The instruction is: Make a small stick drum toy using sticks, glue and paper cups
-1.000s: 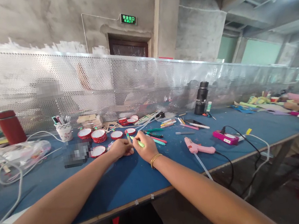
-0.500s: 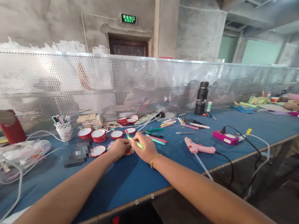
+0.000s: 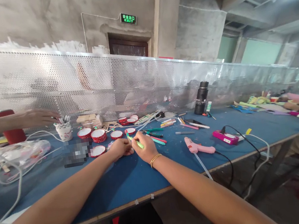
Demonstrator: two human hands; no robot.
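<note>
The two bare forearms stretched in over the near edge of the blue table [image 3: 117,194], a gold bracelet [image 3: 155,160] on the right wrist. To their right lay a pink glue gun [image 3: 201,148], a clear stick jutting from it past the edge, and near it a magenta box [image 3: 226,137] with a black cable plugged in.

The left hand [image 3: 121,148] had its fingers bent in close, pinching a slim stick [image 3: 127,133] with a red upper end, just above the tabletop; its lower part was hidden from me. Right against it, the right hand [image 3: 146,148] gripped a green marker [image 3: 140,145] between thumb and fingers.

Red-rimmed white dishes [image 3: 98,151] sat just beyond the left hand, pliers [image 3: 155,129] beyond the right. Farther left, a co-worker's hand [image 3: 37,117] hung by a paper cup [image 3: 64,132] of pens; whether it touched one, I couldn't tell. A perforated metal screen [image 3: 131,69] stood behind.
</note>
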